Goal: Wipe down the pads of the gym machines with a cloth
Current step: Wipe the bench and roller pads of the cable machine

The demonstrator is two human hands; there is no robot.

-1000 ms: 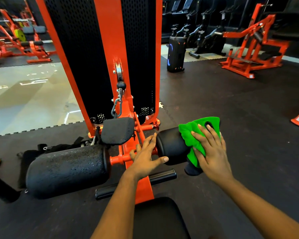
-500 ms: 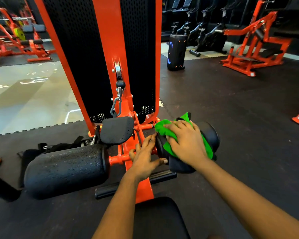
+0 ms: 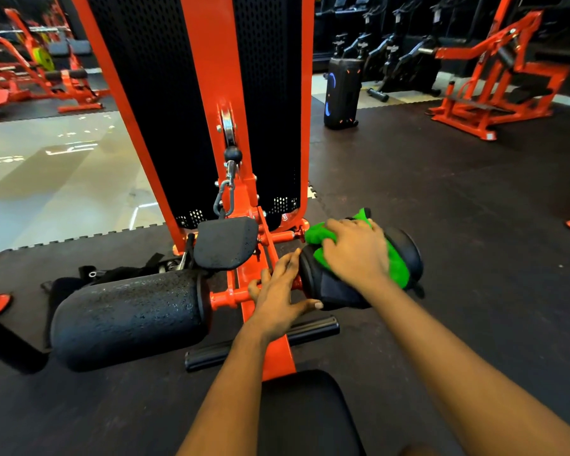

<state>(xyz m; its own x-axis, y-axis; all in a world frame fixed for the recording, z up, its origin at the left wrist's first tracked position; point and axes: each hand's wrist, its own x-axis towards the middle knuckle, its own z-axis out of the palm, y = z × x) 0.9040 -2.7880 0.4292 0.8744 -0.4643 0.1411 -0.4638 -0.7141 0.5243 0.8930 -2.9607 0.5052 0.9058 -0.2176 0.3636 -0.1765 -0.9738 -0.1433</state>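
The right hand curls its fingers over the green cloth atop the roller pad. The left hand, fingers straight, touches the pad's inner edge. Dark floor mat spreads beyond its outer end.

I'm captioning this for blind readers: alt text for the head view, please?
A right hand holds a green cloth against a black roller pad of an orange gym machine; the left hand rests against that pad's inner end.

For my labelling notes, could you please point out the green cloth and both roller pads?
green cloth (image 3: 397, 268): head view, on its outer fold
right roller pad (image 3: 329, 287): head view, on its bare near side
left roller pad (image 3: 125, 317): head view, on its curved top
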